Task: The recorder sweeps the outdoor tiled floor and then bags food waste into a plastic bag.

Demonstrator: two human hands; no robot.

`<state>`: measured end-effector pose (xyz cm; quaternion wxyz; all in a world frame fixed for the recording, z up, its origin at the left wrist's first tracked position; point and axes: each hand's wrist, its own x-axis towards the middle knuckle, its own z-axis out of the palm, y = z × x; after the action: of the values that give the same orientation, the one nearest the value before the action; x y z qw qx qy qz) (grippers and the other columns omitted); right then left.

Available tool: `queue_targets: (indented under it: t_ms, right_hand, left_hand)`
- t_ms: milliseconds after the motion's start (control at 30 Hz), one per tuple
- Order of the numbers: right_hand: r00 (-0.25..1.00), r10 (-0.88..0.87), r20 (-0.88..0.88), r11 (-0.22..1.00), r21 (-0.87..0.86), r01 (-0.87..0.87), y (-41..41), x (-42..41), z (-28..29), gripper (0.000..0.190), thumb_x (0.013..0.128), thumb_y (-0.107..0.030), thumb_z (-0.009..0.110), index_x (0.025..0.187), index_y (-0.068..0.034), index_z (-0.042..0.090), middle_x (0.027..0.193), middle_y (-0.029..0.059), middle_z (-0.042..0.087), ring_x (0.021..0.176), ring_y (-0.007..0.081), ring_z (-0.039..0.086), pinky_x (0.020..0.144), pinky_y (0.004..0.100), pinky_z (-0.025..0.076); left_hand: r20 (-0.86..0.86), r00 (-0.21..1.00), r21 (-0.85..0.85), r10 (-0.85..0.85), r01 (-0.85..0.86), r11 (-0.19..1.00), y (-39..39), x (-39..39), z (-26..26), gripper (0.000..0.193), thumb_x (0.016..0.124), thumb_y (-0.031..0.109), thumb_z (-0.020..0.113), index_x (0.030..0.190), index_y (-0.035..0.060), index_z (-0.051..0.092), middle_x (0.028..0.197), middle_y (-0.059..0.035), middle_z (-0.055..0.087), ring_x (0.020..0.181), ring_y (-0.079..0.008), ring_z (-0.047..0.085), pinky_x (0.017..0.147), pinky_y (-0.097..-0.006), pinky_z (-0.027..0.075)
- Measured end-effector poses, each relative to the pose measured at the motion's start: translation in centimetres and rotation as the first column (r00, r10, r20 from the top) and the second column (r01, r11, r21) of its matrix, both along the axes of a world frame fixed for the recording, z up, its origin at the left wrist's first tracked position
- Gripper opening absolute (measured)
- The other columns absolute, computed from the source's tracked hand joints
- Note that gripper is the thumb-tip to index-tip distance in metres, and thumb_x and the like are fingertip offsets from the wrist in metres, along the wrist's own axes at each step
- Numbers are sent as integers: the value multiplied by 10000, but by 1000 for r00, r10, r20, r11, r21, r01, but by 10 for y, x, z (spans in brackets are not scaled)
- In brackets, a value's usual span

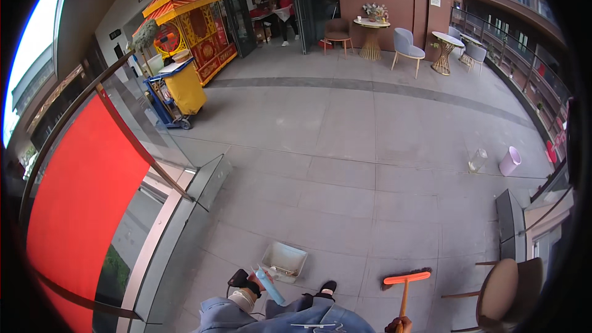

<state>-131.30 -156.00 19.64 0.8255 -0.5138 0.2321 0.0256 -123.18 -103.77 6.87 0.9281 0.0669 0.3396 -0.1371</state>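
My left hand (255, 283) is closed around a light blue handle (272, 289) in front of my body. A black device (238, 278) is strapped at that wrist. Just beyond the hand, a pale dustpan (286, 255) rests on the paving, with some debris at its near edge; whether the blue handle joins it is hard to see. At the lower right my right hand (400, 325) grips the wooden stick of a broom (407, 278). The broom has an orange head with dark bristles, which are at the floor to the right of my shoe (329, 286).
A brown chair (497, 293) stands close on my right. Left is a glass railing with a red panel (88, 185). Ahead are a yellow cleaning cart (186, 88), a pink bin (510, 162) and a clear container (477, 161). A person (284, 11) stands in the doorway.
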Motion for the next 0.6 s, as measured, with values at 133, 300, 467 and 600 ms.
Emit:
queue_targets:
  t_ms: [133, 300, 467, 600]
  right_hand:
    - [991, -45, -126, 998, 34, 49, -46, 41, -22, 195, 814, -216, 494, 738, -40, 452, 520, 40, 417, 405, 133, 376, 358, 254, 339]
    - [966, -52, -254, 992, 100, 79, -94, 121, -71, 181, 798, -190, 523, 808, -13, 487, 537, 40, 440, 408, 165, 415, 358, 268, 369]
    - [985, 38, -166, 997, 73, -26, -128, 251, -35, 199, 800, -216, 519, 772, -25, 469, 526, 43, 429, 405, 150, 397, 356, 261, 353]
    - [983, 157, -94, 987, 53, -152, -148, 352, -7, 218, 801, -236, 516, 743, -35, 454, 517, 46, 421, 402, 138, 383, 354, 255, 341]
  left_hand:
    - [-227, 959, 250, 167, -109, 962, -76, 116, 80, 187, 671, 183, 510, 599, 23, 446, 577, -82, 428, 540, -218, 435, 538, -365, 404]
    - [-165, 982, 91, 89, -74, 993, -101, 212, 67, 135, 673, 122, 503, 620, 19, 434, 578, -87, 420, 544, -217, 427, 516, -331, 394]
    - [5, 997, -233, 71, -68, 970, -106, 267, 21, 219, 637, 235, 528, 657, 19, 499, 617, -80, 479, 554, -183, 433, 517, -304, 391]
    - [-104, 958, -54, 268, -275, 960, -140, 325, 49, 137, 647, 157, 515, 629, 32, 463, 558, -49, 442, 492, -155, 408, 473, -271, 362]
